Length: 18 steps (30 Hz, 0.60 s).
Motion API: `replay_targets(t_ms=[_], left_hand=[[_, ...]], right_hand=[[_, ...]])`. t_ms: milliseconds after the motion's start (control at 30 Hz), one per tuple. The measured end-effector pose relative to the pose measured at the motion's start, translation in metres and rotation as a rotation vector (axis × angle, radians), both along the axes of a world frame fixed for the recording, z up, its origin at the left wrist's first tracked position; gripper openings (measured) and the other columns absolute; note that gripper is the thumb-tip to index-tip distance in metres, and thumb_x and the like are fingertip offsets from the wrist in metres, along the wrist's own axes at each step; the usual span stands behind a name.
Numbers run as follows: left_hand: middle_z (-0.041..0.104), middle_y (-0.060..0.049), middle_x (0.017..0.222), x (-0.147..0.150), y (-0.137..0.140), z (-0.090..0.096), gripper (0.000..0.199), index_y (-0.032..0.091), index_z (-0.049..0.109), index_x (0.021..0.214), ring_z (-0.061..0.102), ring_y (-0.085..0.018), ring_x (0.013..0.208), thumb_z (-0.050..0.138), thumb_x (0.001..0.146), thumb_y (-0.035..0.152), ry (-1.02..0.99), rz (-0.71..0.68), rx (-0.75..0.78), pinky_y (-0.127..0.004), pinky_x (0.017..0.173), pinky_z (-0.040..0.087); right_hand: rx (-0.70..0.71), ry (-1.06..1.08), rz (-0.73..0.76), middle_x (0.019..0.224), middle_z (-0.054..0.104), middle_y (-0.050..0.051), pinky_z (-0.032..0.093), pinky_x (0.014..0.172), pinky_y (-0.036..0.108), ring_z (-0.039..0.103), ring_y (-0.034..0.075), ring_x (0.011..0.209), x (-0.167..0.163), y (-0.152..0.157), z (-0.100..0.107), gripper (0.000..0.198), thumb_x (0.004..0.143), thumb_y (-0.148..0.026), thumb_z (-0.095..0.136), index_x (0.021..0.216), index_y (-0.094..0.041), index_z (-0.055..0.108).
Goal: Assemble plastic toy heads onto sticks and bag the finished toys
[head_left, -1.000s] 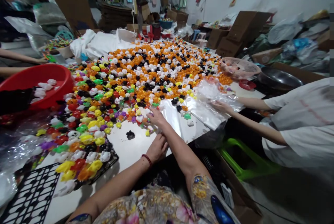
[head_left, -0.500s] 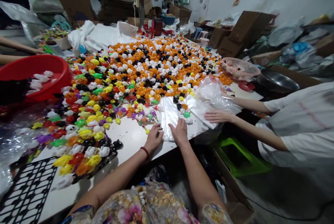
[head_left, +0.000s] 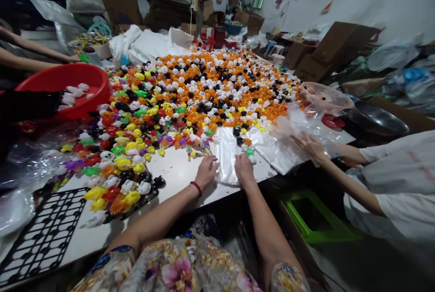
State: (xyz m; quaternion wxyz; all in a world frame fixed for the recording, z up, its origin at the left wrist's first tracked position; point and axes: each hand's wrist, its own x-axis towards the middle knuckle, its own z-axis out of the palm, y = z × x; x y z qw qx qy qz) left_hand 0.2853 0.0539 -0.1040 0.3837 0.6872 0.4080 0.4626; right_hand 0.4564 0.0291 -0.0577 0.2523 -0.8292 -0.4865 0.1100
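Looking outward, we see the room's pale, plain wall [head_left: 384, 2] with brown cardboard cartons [head_left: 345, 49] standing below it. Our white-topped desk [head_left: 173, 167] carries a broad heap of small, shiny, mostly orange, white and black plastic toys [head_left: 220, 79]. Toward our edge, flat, clear plastic film [head_left: 227, 158] lies between our left hand [head_left: 206, 172] and right hand [head_left: 244, 170]. We do best to steady both edges evenly, keeping it smooth and unsnagged. Our fingers [head_left: 210, 160] curl at its sides; whether they pinch it, we cannot tell.
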Motion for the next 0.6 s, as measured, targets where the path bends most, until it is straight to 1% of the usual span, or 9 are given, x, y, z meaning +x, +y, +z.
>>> replay_targets(t_ms=[67,133,200,267,333,400,467,500,600], left_hand=[[0.062,-0.015,0.122,0.006,-0.022,-0.006,0.031,0.017,0.066,0.106,0.057,-0.030,0.118,0.064,0.082,0.038,0.120,-0.012,0.066,-0.053,0.106,0.043],[0.056,-0.018,0.134,0.010,-0.038,-0.011,0.046,0.016,0.061,0.118,0.050,-0.033,0.128,0.066,0.081,0.043,0.270,-0.024,0.112,-0.056,0.110,0.039],[0.051,-0.019,0.141,0.013,-0.045,-0.013,0.057,0.015,0.056,0.127,0.043,-0.036,0.134,0.067,0.080,0.046,0.386,-0.043,0.108,-0.058,0.112,0.035],[0.047,-0.021,0.144,0.014,-0.045,-0.014,0.063,0.013,0.052,0.132,0.039,-0.037,0.138,0.065,0.081,0.046,0.458,-0.066,0.087,-0.059,0.114,0.032],[0.044,-0.022,0.147,0.014,-0.043,-0.014,0.065,0.011,0.050,0.135,0.037,-0.037,0.140,0.063,0.083,0.047,0.487,-0.082,0.076,-0.059,0.114,0.030],[0.043,-0.022,0.149,0.014,-0.041,-0.014,0.064,0.012,0.049,0.136,0.037,-0.037,0.141,0.061,0.084,0.047,0.489,-0.094,0.081,-0.059,0.115,0.030],[0.041,-0.022,0.150,0.014,-0.041,-0.014,0.065,0.013,0.048,0.138,0.036,-0.036,0.141,0.060,0.084,0.046,0.486,-0.103,0.085,-0.059,0.115,0.030],[0.040,-0.022,0.151,0.015,-0.041,-0.014,0.065,0.013,0.047,0.139,0.035,-0.036,0.142,0.060,0.084,0.046,0.488,-0.107,0.082,-0.059,0.115,0.029],[0.036,-0.021,0.154,0.017,-0.041,-0.010,0.067,0.012,0.046,0.141,0.032,-0.037,0.144,0.061,0.083,0.044,0.503,-0.119,0.060,-0.058,0.116,0.027]], right_hand=[[0.023,0.046,-0.009,0.082,0.069,0.012,0.044,0.073,0.034,0.064,0.027,0.082,0.003,0.004,0.004,0.020,0.093,-0.030,0.045,0.084,-0.020,0.059],[0.051,0.089,-0.014,0.083,0.070,0.011,0.044,0.074,0.034,0.064,0.026,0.083,0.005,0.008,0.007,0.022,0.091,-0.033,0.044,0.081,-0.020,0.059],[0.079,0.129,-0.012,0.080,0.069,0.008,0.045,0.072,0.033,0.064,0.025,0.080,0.006,0.010,0.010,0.022,0.089,-0.037,0.047,0.081,-0.021,0.058],[0.102,0.169,-0.002,0.075,0.068,0.005,0.045,0.067,0.031,0.063,0.023,0.073,0.006,0.007,0.011,0.022,0.085,-0.042,0.053,0.083,-0.021,0.057],[0.089,0.192,0.027,0.069,0.064,0.002,0.043,0.063,0.030,0.060,0.022,0.067,0.006,0.000,0.011,0.024,0.076,-0.044,0.064,0.080,-0.022,0.055],[0.046,0.175,0.089,0.063,0.059,-0.001,0.040,0.062,0.029,0.056,0.020,0.063,0.005,-0.010,0.010,0.024,0.071,-0.040,0.069,0.070,-0.024,0.051],[0.025,0.139,0.148,0.058,0.053,-0.002,0.037,0.061,0.029,0.052,0.018,0.060,0.004,-0.018,0.008,0.026,0.074,-0.037,0.063,0.061,-0.025,0.044],[0.041,0.128,0.167,0.056,0.050,-0.002,0.036,0.061,0.029,0.049,0.018,0.059,0.004,-0.021,0.007,0.028,0.077,-0.037,0.059,0.058,-0.025,0.041],[0.172,0.138,0.161,0.055,0.047,-0.003,0.036,0.061,0.030,0.047,0.018,0.058,0.003,-0.020,0.012,0.030,0.080,-0.039,0.052,0.058,-0.026,0.036]])
